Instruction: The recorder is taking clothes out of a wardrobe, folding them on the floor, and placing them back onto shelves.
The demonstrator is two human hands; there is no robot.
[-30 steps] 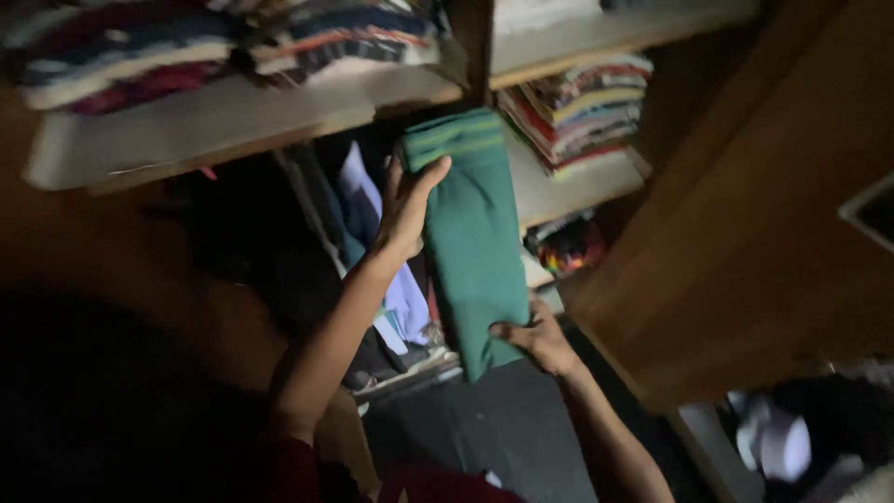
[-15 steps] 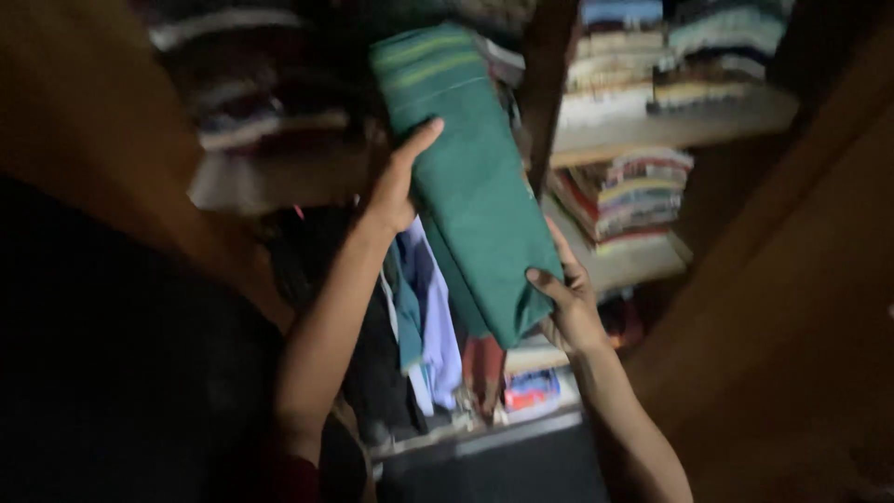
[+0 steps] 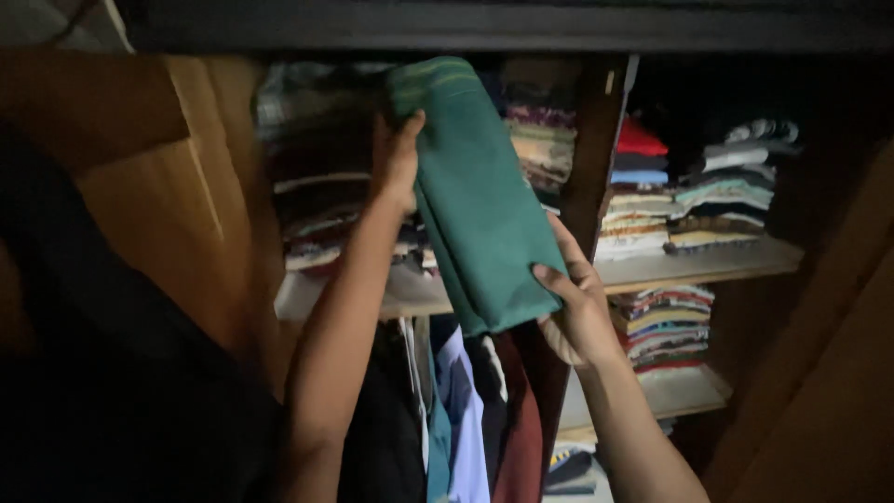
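A folded dark green cloth (image 3: 475,200) with lighter stripes at its far end is held up in front of an open wardrobe. My left hand (image 3: 399,163) grips its upper left edge. My right hand (image 3: 575,303) holds its lower right corner from beneath. The cloth's top end sits level with the stacks of folded clothes (image 3: 321,200) on the upper left shelf (image 3: 405,296).
More folded stacks (image 3: 694,200) fill the upper right shelf, and a colourful pile (image 3: 666,321) lies on the shelf below. Hanging garments (image 3: 456,410) fill the space under the left shelf. A wooden door (image 3: 168,214) stands at left, another panel (image 3: 829,391) at right.
Both hands have lifted the green cloth higher, up to the top shelf level. The view has tilted upward, showing the wardrobe's upper shelves.
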